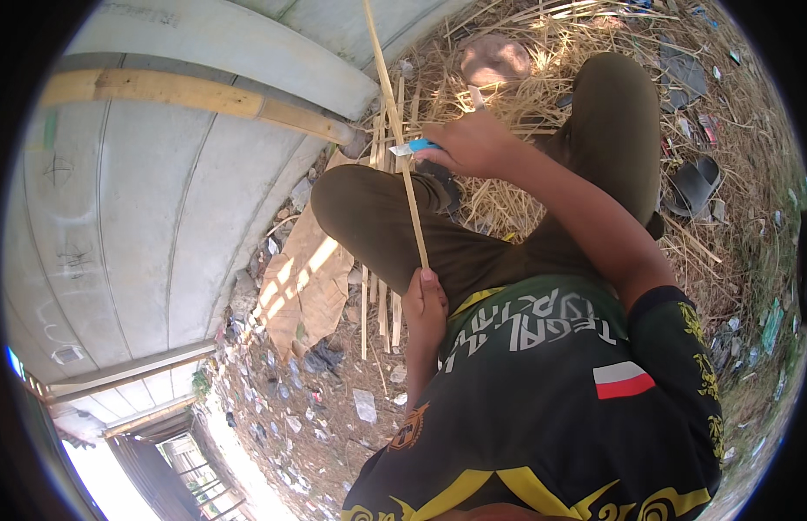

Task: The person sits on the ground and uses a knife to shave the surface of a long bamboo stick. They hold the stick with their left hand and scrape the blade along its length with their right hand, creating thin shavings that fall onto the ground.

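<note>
My left hand (425, 306) is closed around the lower end of a long, thin bamboo strip (414, 208), close to my body. The strip slants up over my bent leg and runs out of the top of the view. Farther along it, my right hand (475, 146) grips a blue utility knife (426, 145). The knife's pale blade (402, 149) lies across the strip, seemingly touching it. Some of the right hand's fingers are hidden behind the hand itself. Several more bamboo strips (364, 313) lie on the ground beneath my leg.
A grey concrete panel wall (134, 217) stands at the left, with a bamboo pole (186, 94) along it. Brown cardboard (308, 291) lies beside my leg. Straw-like shavings (499, 204), a round stone (494, 61), a dark sandal (694, 186) and litter cover the ground.
</note>
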A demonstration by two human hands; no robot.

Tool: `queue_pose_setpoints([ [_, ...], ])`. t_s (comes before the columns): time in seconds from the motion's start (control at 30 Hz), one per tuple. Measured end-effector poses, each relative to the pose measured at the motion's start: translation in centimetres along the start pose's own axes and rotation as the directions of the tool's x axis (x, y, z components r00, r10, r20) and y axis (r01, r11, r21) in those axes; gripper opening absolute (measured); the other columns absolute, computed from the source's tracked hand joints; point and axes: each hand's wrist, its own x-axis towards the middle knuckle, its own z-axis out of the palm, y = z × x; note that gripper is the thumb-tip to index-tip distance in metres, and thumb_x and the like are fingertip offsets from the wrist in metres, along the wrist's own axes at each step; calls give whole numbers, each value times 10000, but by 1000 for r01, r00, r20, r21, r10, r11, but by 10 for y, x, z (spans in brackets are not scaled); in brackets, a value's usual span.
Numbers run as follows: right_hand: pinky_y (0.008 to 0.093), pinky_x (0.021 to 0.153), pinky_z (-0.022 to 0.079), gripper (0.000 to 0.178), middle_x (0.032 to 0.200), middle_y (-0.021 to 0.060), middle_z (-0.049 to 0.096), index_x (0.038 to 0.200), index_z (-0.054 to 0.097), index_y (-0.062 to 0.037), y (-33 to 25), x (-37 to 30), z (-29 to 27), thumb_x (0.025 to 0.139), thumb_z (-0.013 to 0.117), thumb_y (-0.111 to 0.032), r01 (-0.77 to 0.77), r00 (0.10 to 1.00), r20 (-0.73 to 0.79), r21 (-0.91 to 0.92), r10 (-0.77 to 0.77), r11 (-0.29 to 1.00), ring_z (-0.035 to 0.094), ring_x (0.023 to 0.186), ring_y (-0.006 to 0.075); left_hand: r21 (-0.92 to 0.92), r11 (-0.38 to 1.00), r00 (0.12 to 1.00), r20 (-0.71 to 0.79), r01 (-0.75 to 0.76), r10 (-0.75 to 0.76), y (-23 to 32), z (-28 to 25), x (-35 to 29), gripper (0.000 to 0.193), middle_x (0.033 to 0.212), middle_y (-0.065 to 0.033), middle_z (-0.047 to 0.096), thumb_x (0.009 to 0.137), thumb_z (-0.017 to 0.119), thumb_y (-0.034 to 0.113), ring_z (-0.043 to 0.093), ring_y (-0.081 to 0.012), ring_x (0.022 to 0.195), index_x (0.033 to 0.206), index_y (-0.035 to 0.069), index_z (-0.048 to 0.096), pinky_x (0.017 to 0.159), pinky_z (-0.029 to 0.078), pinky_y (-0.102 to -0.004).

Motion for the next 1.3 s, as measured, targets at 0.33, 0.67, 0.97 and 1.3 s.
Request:
queue_pose_setpoints([
  [0.33, 451, 512, 482, 438, 616, 87, 632, 1006, 617, -125, 11, 10, 11, 1007, 442, -527, -106, 983, -163, -115, 86, 988, 648, 562, 320, 107, 994, 1000, -16, -21, 23, -12, 0, -1, 371, 624, 53, 369, 1075, 423, 392, 324, -36, 518, 849, 102, 474, 452, 268, -219],
  [0.67, 531, 665, 526, 639, 724, 209, 654, 951, 598, 10, 26, 15, -41, 1030, 340, -569, -536, 810, -123, 242, 573, 809, 669, 720, 412, 379, 901, 977, 69, -211, 200, -3, 4, -10, 397, 600, -1, 469, 1066, 442, 391, 449, -87, 527, 926, 31, 532, 496, 369, -287],
  [0.97, 509, 616, 493, 549, 663, 180, 621, 951, 594, -15, -3, -2, -33, 1031, 405, -525, -299, 924, -143, 303, 354, 905, 649, 666, 395, 59, 992, 990, 99, -109, 103, -9, -8, -8, 381, 632, 12, 444, 1088, 370, 387, 364, -45, 503, 895, 77, 478, 468, 293, -219],
  [1.3, 504, 588, 479, 466, 643, 168, 614, 1025, 560, -46, -14, -8, -14, 1026, 430, -494, -31, 998, -44, 171, 39, 985, 634, 622, 389, -129, 991, 994, 105, 39, -25, -1, -3, -6, 341, 647, 43, 359, 1082, 411, 375, 302, -29, 514, 891, 94, 448, 448, 245, -207],
])
